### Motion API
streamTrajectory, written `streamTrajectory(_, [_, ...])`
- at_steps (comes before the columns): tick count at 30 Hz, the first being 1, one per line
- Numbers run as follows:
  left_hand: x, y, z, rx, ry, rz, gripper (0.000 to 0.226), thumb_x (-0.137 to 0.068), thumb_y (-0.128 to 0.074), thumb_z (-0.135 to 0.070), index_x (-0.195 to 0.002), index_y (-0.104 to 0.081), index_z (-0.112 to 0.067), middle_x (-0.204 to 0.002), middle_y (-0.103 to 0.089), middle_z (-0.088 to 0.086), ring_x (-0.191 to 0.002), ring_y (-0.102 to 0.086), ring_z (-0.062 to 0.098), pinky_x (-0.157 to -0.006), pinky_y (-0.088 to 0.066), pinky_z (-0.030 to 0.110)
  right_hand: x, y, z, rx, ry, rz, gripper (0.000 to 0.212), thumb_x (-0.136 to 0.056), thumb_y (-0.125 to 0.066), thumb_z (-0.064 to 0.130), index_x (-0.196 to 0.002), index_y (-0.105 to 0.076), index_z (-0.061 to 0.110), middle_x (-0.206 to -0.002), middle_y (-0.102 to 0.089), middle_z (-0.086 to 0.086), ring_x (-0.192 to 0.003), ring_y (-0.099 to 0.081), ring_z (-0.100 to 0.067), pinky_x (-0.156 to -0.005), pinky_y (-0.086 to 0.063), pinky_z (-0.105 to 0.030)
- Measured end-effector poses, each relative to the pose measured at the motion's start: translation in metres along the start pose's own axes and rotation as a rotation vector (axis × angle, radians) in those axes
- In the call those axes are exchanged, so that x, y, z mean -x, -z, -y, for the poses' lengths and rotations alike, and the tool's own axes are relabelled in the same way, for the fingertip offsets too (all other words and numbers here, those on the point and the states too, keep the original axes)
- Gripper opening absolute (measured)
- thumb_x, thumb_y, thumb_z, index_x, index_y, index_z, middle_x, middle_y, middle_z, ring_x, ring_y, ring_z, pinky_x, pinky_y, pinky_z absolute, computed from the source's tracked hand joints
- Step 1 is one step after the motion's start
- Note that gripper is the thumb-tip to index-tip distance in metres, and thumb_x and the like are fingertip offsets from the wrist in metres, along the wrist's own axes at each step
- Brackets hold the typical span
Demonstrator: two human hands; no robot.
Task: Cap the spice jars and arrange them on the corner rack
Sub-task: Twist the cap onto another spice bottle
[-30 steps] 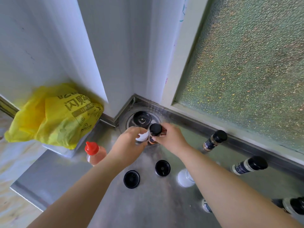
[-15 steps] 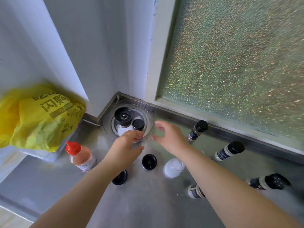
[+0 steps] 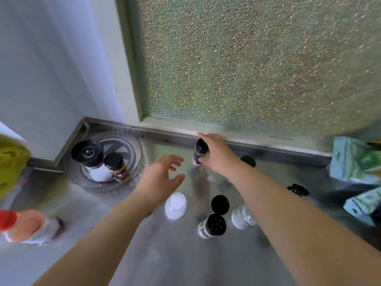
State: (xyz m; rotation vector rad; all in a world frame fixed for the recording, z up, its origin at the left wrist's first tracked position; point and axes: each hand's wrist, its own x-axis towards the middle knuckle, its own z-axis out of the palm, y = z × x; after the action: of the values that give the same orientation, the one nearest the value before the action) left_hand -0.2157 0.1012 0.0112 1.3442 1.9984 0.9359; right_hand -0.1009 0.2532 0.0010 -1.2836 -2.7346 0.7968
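Right hand (image 3: pixel 216 155) grips a capped spice jar (image 3: pixel 199 152); left hand (image 3: pixel 162 178) hovers beside it, fingers spread.

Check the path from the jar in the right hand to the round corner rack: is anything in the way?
The open left hand hovers between the jar gripped by the right hand and the rack; nothing else visible does.

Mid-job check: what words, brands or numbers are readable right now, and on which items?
None can be read.
Dark-labelled spice jar gripped by right hand: label blurred.
Black-capped brown jar on round corner rack: print too small.
White-labelled open-flip-cap jar: label illegible.
Green-and-white packets: blurred.
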Motion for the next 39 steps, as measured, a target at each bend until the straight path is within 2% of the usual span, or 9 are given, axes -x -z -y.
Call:
streamTrajectory(3, [0.001,-0.002,0.004,0.012,-0.001,-0.005,0.036,-0.081,-0.063,-0.017,-0.116,-0.054,-0.019,-0.107,-0.058,-0.004,-0.094,-0.054,0.009,-0.081,-0.038,0.017,-0.010,-0.012,-0.001,-0.034,0.013,-0.074,0.053,-0.078,-0.065,0.005,-0.127,-0.046,0.012,-0.119,-0.050,-0.015,-0.103,-0.052,-0.029,-0.080,-0.039,-0.028])
streamTrajectory(6, [0.005,-0.001,0.010,0.020,0.018,-0.023,0.035,-0.080,-0.064,-0.017,-0.114,-0.056,-0.020,-0.105,-0.060,-0.005,-0.094,-0.056,0.010,-0.082,-0.040,0.018,-0.010,-0.021,-0.005,-0.096,0.018,-0.142,0.042,-0.079,-0.060,-0.003,-0.118,-0.049,0.009,-0.102,-0.048,-0.011,-0.086,-0.048,-0.026,-0.060,-0.030,-0.016])
streamTrajectory(16, [0.011,0.012,-0.002,0.033,-0.013,-0.073,0.037,-0.081,-0.064,-0.015,-0.116,-0.054,-0.021,-0.106,-0.058,-0.006,-0.092,-0.055,0.009,-0.081,-0.043,0.018,0.017,0.011,0.013,-0.203,0.108,-0.152,0.071,-0.078,-0.067,0.013,-0.141,-0.034,0.024,-0.122,-0.053,-0.012,-0.111,-0.051,-0.026,-0.088,-0.034,-0.025])
streamTrajectory(19, [0.009,0.020,-0.028,0.048,-0.139,-0.116,0.048,-0.079,-0.064,-0.013,-0.123,-0.048,-0.025,-0.114,-0.050,-0.008,-0.092,-0.054,0.006,-0.077,-0.042,0.008,0.047,0.038,0.031,-0.228,0.159,-0.152,0.071,-0.075,-0.072,0.017,-0.135,-0.034,0.021,-0.110,-0.057,-0.005,-0.098,-0.055,-0.023,-0.080,-0.036,-0.022])
streamTrajectory(24, [0.014,0.030,-0.076,0.191,-0.246,-0.110,0.059,-0.078,-0.065,-0.013,-0.122,-0.039,-0.043,-0.118,-0.050,-0.010,-0.103,-0.054,-0.001,-0.087,-0.047,0.017,0.095,0.072,0.044,-0.297,0.224,-0.197,0.057,-0.070,-0.077,0.023,-0.114,-0.040,0.023,-0.093,-0.061,0.005,-0.080,-0.060,-0.013,-0.075,-0.045,-0.021])
streamTrajectory(27, [0.022,0.031,-0.090,0.248,-0.219,-0.019,0.061,-0.077,-0.067,-0.015,-0.122,-0.038,-0.044,-0.116,-0.058,-0.008,-0.104,-0.057,-0.001,-0.094,-0.047,0.026,0.113,0.088,0.047,-0.356,0.240,-0.236,0.050,-0.070,-0.078,0.018,-0.110,-0.048,0.022,-0.093,-0.066,0.005,-0.081,-0.065,-0.008,-0.077,-0.049,-0.018])
streamTrajectory(30, [0.037,0.031,-0.106,0.266,-0.252,0.067,0.070,-0.076,-0.067,-0.008,-0.124,-0.035,-0.047,-0.113,-0.059,-0.011,-0.100,-0.059,-0.002,-0.093,-0.047,0.020,0.133,0.104,0.048,-0.370,0.250,-0.281,0.047,-0.069,-0.078,0.018,-0.108,-0.052,0.024,-0.092,-0.069,0.006,-0.081,-0.067,-0.006,-0.077,-0.051,-0.019])
streamTrajectory(33, [0.050,0.030,-0.124,0.276,-0.285,0.063,0.076,-0.075,-0.068,-0.006,-0.123,-0.031,-0.052,-0.109,-0.060,-0.013,-0.096,-0.060,-0.001,-0.087,-0.046,0.012,0.149,0.116,0.051,-0.359,0.281,-0.301,0.049,-0.068,-0.079,0.019,-0.108,-0.052,0.027,-0.090,-0.069,0.007,-0.080,-0.066,-0.004,-0.076,-0.051,-0.017])
streamTrajectory(39, [0.068,0.030,-0.149,0.353,-0.324,0.010,0.076,-0.071,-0.068,0.004,-0.114,-0.040,-0.052,-0.101,-0.061,0.000,-0.087,-0.064,0.010,-0.078,-0.054,0.023,0.179,0.126,0.056,-0.423,0.272,-0.299,0.057,-0.071,-0.076,0.019,-0.117,-0.046,0.037,-0.100,-0.068,0.009,-0.089,-0.066,-0.003,-0.085,-0.052,-0.021])
